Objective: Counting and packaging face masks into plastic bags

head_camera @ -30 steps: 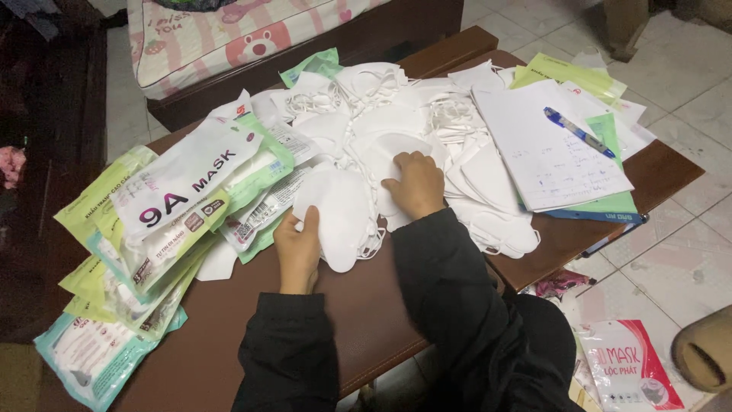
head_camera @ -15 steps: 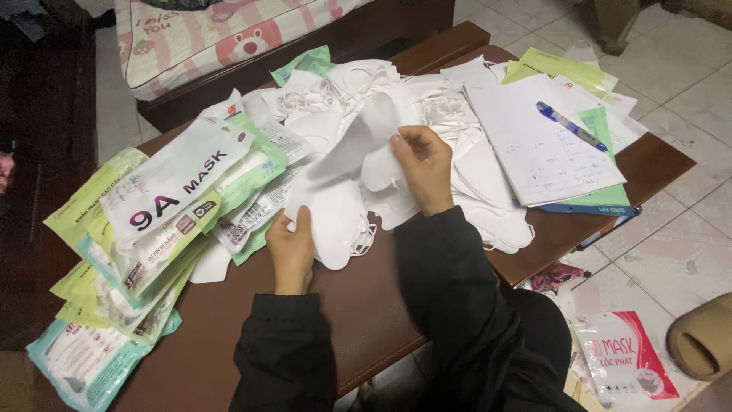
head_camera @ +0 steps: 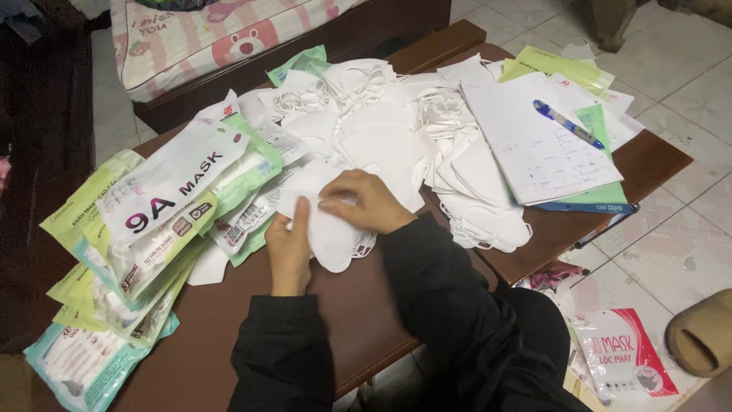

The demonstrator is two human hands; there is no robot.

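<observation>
A small stack of folded white face masks (head_camera: 328, 233) lies on the brown wooden table (head_camera: 206, 336) in front of me. My left hand (head_camera: 288, 248) lies flat beside the stack with its index finger stretched along the left edge. On top of the stack, my right hand (head_camera: 366, 202) presses down with curled fingers, pinching the upper mask. Both sleeves are black. A larger heap of loose white masks (head_camera: 389, 130) spreads behind the hands.
Green and white mask pouches (head_camera: 145, 229) pile up at the left. A notebook (head_camera: 534, 149) with a blue pen (head_camera: 568, 123) lies at the right over green packets. A patterned mattress (head_camera: 198, 38) is behind. A red mask pouch (head_camera: 621, 358) lies on the tiled floor.
My right hand had lifted a mask from the heap; it has now come down and laid it on the stack by my left hand, which stayed in place.
</observation>
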